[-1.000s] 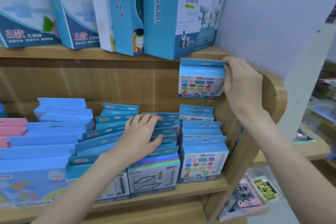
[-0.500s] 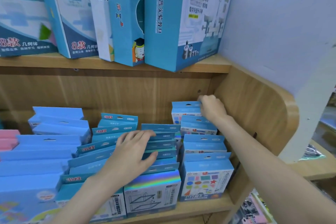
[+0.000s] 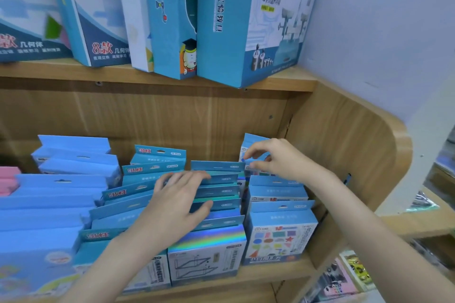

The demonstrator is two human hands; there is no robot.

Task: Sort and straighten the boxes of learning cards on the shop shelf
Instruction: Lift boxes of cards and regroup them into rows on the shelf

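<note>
The card boxes [image 3: 275,194] under my hands are light blue, one front box [image 3: 279,240] printed with coloured shapes. Its neighbour [image 3: 206,253] wears a rainbow holographic band, and pink boxes [image 3: 8,179] sit far left on the pale wooden shelf [image 3: 270,275].

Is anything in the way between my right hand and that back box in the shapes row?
Nothing visible: the right hand already pinches the back box at the rear of the right-hand row, with no other box between them.

Bright, even light; soft blur, edges bowed.
</note>
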